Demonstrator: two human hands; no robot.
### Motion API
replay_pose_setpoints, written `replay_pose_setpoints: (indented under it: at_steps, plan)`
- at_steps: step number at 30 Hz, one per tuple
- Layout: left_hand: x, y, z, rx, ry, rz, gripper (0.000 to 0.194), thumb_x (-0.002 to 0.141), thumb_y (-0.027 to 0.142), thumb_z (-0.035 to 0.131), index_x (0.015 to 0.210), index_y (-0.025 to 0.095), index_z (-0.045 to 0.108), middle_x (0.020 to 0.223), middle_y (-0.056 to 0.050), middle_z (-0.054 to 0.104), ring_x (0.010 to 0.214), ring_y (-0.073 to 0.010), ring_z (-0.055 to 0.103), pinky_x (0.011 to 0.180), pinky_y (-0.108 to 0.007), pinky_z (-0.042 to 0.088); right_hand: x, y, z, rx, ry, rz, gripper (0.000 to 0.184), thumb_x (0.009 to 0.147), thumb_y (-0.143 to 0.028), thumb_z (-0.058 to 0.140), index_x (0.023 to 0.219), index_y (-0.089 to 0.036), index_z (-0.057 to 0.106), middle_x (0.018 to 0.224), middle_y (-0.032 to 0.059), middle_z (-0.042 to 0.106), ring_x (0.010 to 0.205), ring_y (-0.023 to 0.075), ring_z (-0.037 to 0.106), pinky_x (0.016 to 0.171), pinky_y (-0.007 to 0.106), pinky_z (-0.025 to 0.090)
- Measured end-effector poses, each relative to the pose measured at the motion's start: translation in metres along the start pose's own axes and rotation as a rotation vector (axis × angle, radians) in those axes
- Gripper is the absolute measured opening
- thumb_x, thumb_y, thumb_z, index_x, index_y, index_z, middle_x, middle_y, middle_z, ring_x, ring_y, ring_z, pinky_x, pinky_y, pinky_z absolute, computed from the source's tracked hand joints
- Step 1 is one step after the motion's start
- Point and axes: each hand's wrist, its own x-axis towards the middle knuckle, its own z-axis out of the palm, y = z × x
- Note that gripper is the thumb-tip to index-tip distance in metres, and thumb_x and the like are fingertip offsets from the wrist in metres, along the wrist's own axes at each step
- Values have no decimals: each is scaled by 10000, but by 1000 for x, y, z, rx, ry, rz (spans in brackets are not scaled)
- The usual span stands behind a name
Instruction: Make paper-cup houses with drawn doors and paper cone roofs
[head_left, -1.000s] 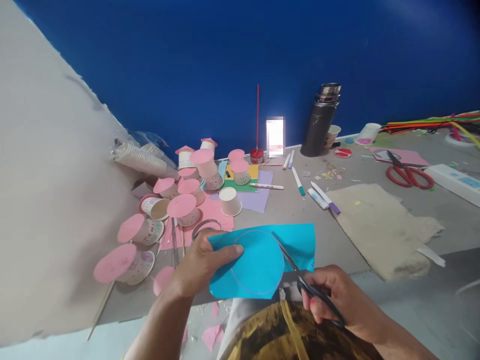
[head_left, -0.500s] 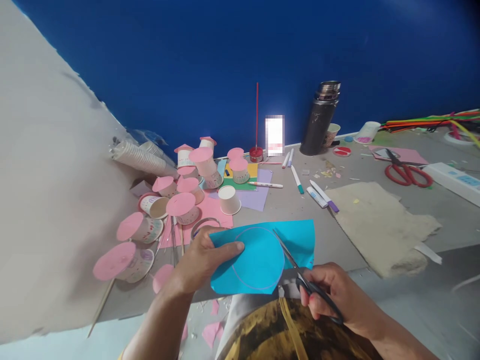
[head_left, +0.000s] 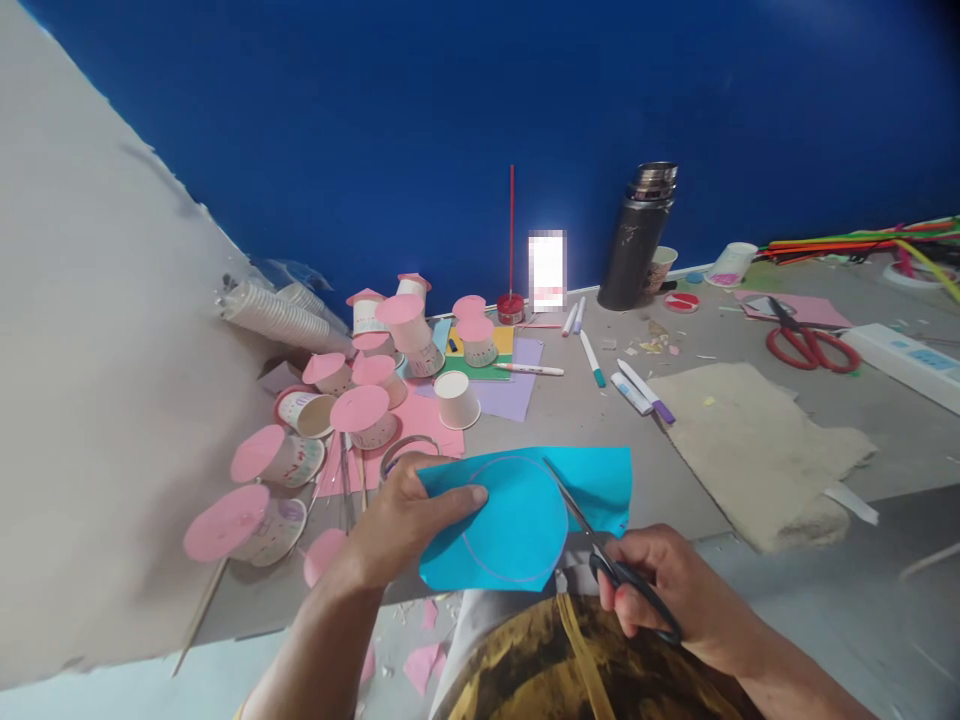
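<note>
A sheet of bright blue paper (head_left: 517,530) with a circle drawn on it in purple is held above the table's front edge. My left hand (head_left: 409,520) pinches its left side, thumb on top and fingers hidden beneath. My right hand (head_left: 652,580) grips black-handled scissors (head_left: 592,535), which point up and to the left. Their blades lie at a cut along the circle's upper right edge, and the strip of paper right of the cut bends away. The lower blade is hidden by the paper.
Paper cups with pink discs (head_left: 365,410) crowd the left side, near a plain white cup (head_left: 456,400). Markers (head_left: 592,358), a dark flask (head_left: 636,240), a beige cloth (head_left: 750,450), red-handled scissors (head_left: 814,350) and a power strip (head_left: 911,365) lie behind and to the right.
Hardly anything differs. The whole view has shifted slightly, and the paper and scissors sit almost as before, both hands keeping their hold.
</note>
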Motion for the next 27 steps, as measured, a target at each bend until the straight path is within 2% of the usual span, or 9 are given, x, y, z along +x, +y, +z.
replay_pose_setpoints:
  at_steps: [4, 11, 19, 27]
  plan:
    - [-1, 3, 1, -18, -9, -14, 349, 738, 447, 850, 708, 129, 709, 638, -10, 613, 571, -127, 578, 539, -251, 525, 0, -4, 1, -10, -3, 31, 446, 664, -582, 778, 672, -173, 598, 569, -19, 518, 546, 126, 474, 580, 256, 437]
    - [-1, 8, 0, -18, -45, 11, 290, 775, 403, 831, 697, 145, 725, 593, 10, 594, 525, -100, 529, 468, -204, 452, -1, -4, 0, -32, -2, 64, 475, 637, -615, 787, 662, -181, 596, 567, -16, 509, 547, 130, 472, 571, 260, 426]
    - [2, 11, -4, 14, -55, 0, 350, 766, 433, 829, 654, 136, 684, 597, -3, 599, 540, -119, 559, 499, -236, 492, -1, -7, -1, -45, 12, 93, 452, 624, -582, 784, 611, -187, 566, 552, -24, 488, 524, 121, 467, 550, 254, 423]
    - [4, 10, -4, 2, -49, -31, 367, 736, 438, 850, 645, 129, 674, 600, -4, 600, 533, -116, 563, 494, -234, 491, -2, 0, -4, -32, -17, 73, 490, 642, -635, 773, 638, -182, 585, 515, -27, 504, 499, 113, 442, 549, 254, 409]
